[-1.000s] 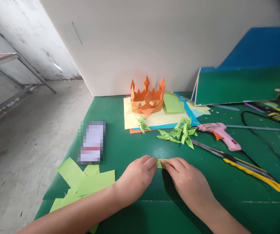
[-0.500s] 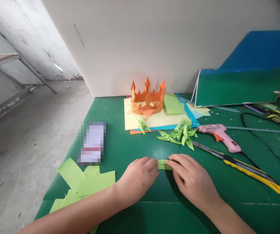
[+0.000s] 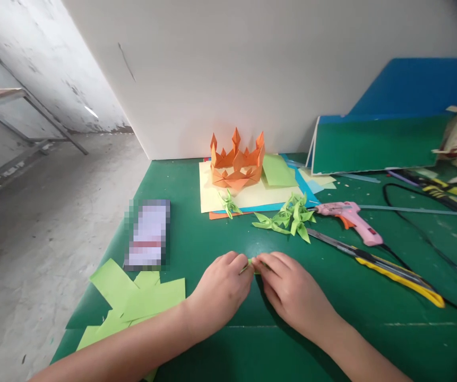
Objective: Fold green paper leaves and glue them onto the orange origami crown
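Observation:
Both hands meet over the green table, their fingertips closed on a small folded strip of green paper (image 3: 256, 267). My left hand (image 3: 225, 286) pinches its left end, and my right hand (image 3: 292, 289) pinches the right end. Most of the strip is hidden behind the fingers. Beyond the hands lies a cluster of folded green paper leaves (image 3: 292, 216), with a single green folded piece (image 3: 229, 203) apart to its left. An orange folded paper crown (image 3: 238, 167) stands behind them on sheets of coloured paper. Loose green paper pieces (image 3: 152, 300) lie beside my left forearm.
A pink hot glue gun (image 3: 355, 220) and a yellow utility knife (image 3: 395, 276) lie to the right, with a black cable (image 3: 423, 223) trailing past. At the left sits a blurred phone (image 3: 148, 233) near the table edge. Green and blue boards (image 3: 375, 143) lean at the back right.
My right hand has moved left, close against my left hand. Less of the green paper strip shows between the fingers now. The view has shifted slightly.

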Action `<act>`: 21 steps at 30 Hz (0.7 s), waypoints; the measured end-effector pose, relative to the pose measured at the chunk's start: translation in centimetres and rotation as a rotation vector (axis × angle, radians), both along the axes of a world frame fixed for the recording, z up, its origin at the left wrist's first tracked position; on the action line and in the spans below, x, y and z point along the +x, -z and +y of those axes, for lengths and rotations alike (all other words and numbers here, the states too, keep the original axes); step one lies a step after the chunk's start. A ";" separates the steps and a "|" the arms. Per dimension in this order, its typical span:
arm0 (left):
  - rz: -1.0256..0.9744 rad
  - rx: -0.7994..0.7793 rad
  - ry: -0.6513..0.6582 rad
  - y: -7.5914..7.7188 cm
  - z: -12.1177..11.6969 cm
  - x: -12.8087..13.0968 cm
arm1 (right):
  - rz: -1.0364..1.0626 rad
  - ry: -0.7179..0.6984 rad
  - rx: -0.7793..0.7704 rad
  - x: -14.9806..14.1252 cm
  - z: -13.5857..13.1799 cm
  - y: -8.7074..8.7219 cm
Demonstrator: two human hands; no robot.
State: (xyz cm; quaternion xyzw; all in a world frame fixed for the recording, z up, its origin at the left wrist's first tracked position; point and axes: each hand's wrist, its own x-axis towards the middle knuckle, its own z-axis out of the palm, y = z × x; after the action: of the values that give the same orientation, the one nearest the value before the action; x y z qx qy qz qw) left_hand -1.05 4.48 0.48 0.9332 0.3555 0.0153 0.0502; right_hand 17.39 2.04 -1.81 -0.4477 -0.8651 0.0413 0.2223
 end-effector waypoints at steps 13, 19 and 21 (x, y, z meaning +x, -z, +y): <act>-0.170 -0.041 -0.014 0.7 0.0 -0.3 | 0.067 0.055 -0.081 2.1 0.1 -0.6; -0.085 -0.054 -0.029 0.6 0.6 -0.3 | 0.059 0.008 -0.162 1.8 0.2 0.0; -0.109 -0.080 -0.033 0.4 0.8 -0.3 | 0.039 0.007 -0.130 1.8 0.3 0.1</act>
State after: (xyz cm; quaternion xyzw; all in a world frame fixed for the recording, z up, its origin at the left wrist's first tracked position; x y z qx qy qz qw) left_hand -1.35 5.29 0.06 0.9222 0.3679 0.0527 0.1064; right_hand 19.18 2.32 -1.89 -0.4632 -0.8546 0.1055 0.2097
